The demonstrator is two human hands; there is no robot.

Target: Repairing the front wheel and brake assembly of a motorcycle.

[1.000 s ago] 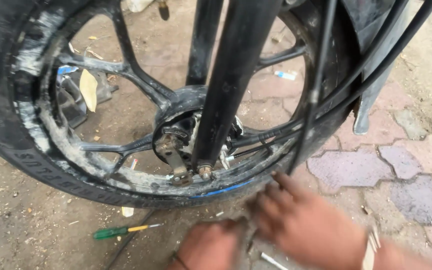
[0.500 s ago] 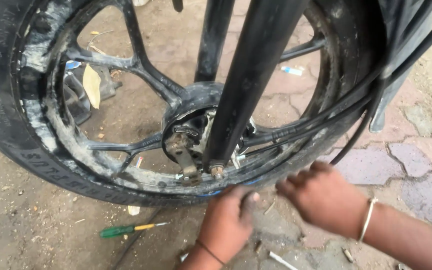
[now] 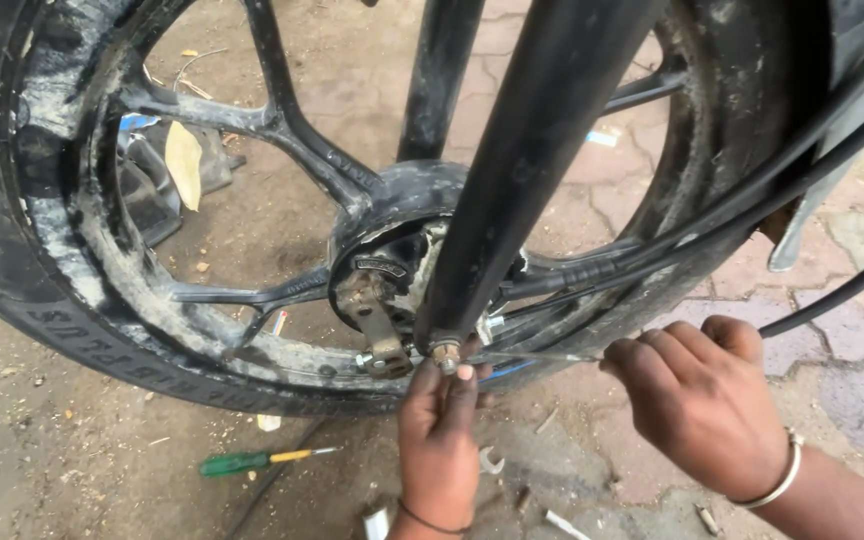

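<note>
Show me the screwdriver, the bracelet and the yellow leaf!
screwdriver (image 3: 237, 463): head view, on its green handle.
bracelet (image 3: 780, 478): head view, on the silver band at the wrist.
leaf (image 3: 184, 162): head view, on its middle.

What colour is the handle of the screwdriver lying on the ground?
Green, on the screwdriver with a yellowish shank section, seen in the head view.

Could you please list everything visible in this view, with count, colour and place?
Wheel: one, black tyre and dusty black spoked rim, fills the upper left.
Fork leg: one, black, running down to the hub.
Axle nut: one, metal, at the fork's lower end.
Brake lever: one, grey metal, on the hub.
Cables: several, black, crossing at right.
Screwdriver: one, green handle, on the ground at lower left.
Ground: dirt and paving stones.
Left hand: fingers at the axle nut.
Right hand: closed near a thin rod, bangle on the wrist.
</note>
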